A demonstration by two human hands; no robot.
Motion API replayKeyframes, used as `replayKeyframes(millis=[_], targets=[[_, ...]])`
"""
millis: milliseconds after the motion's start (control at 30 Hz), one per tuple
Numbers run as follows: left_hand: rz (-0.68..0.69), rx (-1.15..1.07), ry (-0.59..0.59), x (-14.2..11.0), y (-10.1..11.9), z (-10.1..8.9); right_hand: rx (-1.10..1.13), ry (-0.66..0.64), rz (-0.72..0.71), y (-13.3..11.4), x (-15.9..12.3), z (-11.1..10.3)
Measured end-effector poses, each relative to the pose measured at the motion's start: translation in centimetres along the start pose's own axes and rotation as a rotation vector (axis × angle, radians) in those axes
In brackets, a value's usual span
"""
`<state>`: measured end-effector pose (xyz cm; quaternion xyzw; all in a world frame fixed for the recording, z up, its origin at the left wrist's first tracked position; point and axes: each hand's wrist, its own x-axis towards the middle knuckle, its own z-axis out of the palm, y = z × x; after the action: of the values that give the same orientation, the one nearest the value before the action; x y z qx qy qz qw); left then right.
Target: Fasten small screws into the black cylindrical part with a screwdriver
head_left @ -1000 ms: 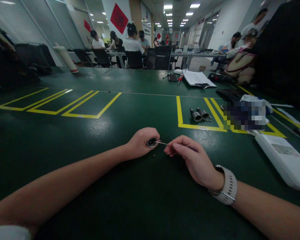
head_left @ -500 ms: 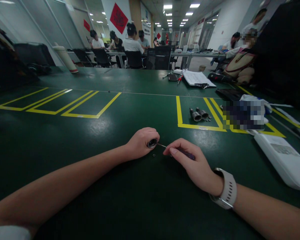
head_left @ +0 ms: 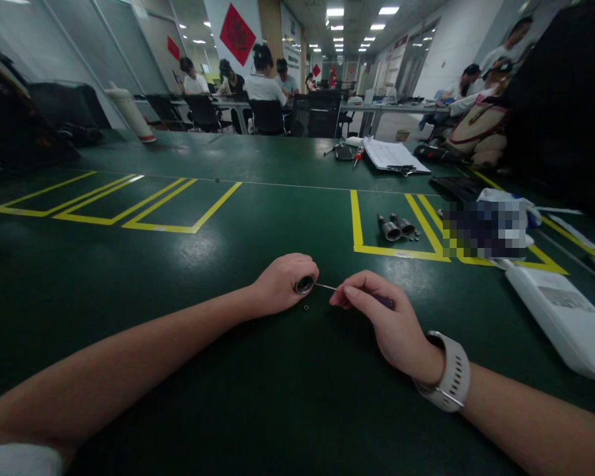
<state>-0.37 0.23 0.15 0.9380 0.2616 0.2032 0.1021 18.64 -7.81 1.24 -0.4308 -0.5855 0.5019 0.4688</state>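
Note:
My left hand [head_left: 285,284] is closed around a metal socket-like part [head_left: 304,285], its round open end facing me and most of its body hidden by my fingers. In my right hand [head_left: 377,314] is a screwdriver [head_left: 385,301] with a dark purple handle and a thin shaft. The shaft points left to the edge of the metal part; whether the tip touches it I cannot tell. A small nut [head_left: 306,307] lies on the green table just below my left hand.
Two similar metal parts [head_left: 391,230] and several small nuts [head_left: 414,237] lie inside a yellow-taped box at right. Beyond are papers [head_left: 394,156] and a red-handled tool [head_left: 358,157]. A white device [head_left: 562,317] lies at far right, a white tumbler [head_left: 133,116] stands at back left.
My right hand has shifted slightly right and up with the screwdriver, and more of its shaft shows. My left hand keeps its hold on the metal part, almost still.

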Motion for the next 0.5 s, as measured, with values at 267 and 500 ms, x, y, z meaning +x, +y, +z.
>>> replayKeyframes(millis=[267, 500], targets=[[0.023, 0.054, -0.018, -0.09, 0.01, 0.04, 0.205, -0.027, 0.127, -0.01, 0.57, 0.05], [0.011, -0.009, -0.026, -0.13, 0.12, -0.01, 0.352, -0.009, 0.160, 0.30, 0.74, -0.22]])
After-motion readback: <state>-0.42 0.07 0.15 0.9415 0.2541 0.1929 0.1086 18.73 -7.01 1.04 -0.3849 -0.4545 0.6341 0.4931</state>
